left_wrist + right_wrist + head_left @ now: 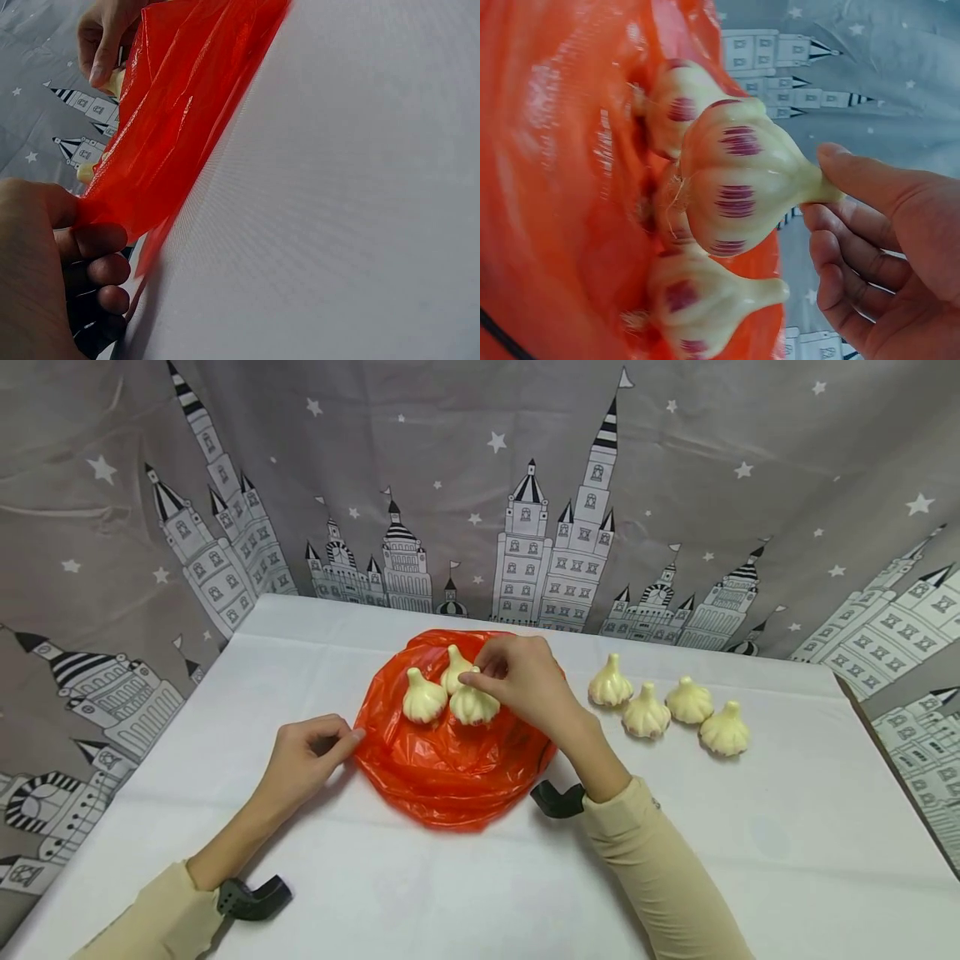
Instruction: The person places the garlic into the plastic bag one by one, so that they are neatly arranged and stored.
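Pinching a garlic bulb [474, 707] by its stem over the red bag [450, 802], near other bulbs [424, 699], the right hand [528, 678] seems to be placing it, which calls for gentle release next, while the left hand [303, 760] pinches the bag's edge

The bag [450, 789] lies on the table [375, 893], with bulbs [423, 697] inside its rim. Another bulb [474, 703] is right of the leftmost of these (its stem between the right hand's [528, 681] thumb and fingers). The left hand [307, 756] is at the bag's left edge. Four bulbs [647, 713] lie to the bag's right; the backdrop [450, 468] hangs behind.
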The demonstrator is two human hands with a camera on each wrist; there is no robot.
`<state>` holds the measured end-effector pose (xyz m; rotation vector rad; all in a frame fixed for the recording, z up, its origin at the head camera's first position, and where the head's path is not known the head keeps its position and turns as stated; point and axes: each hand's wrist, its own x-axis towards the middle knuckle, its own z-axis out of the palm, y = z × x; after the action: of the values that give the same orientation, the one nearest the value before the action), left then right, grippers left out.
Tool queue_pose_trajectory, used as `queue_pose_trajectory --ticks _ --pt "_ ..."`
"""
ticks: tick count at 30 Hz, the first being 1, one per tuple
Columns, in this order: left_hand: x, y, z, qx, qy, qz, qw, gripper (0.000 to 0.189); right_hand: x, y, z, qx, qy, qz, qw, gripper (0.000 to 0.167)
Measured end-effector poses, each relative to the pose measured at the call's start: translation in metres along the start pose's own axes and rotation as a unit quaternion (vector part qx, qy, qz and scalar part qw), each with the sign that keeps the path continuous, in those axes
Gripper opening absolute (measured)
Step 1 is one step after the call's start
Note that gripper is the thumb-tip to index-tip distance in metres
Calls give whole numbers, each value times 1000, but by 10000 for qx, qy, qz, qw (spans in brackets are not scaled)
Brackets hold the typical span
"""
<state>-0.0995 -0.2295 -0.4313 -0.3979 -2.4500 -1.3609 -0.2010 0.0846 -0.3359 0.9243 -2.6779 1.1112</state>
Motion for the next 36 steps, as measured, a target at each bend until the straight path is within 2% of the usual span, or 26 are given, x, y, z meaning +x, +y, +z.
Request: queue_pose_trajectory --ticks 6,13,21,36 --pt "1 3 0 -17 50 -7 10000 31 2 4 10 -53 57 -12 10000 21" --pt "9 -4 0 -80 19 35 10000 31 8 13 19 -287 103 203 9993 26" --pt "18 -14 0 -88 -31 69 9999 31 16 21 27 -640 188 268 9974 31" --pt "18 -12 -1 -104 -56 64 9999 31 14 23 27 -993 365 190 9942 33"
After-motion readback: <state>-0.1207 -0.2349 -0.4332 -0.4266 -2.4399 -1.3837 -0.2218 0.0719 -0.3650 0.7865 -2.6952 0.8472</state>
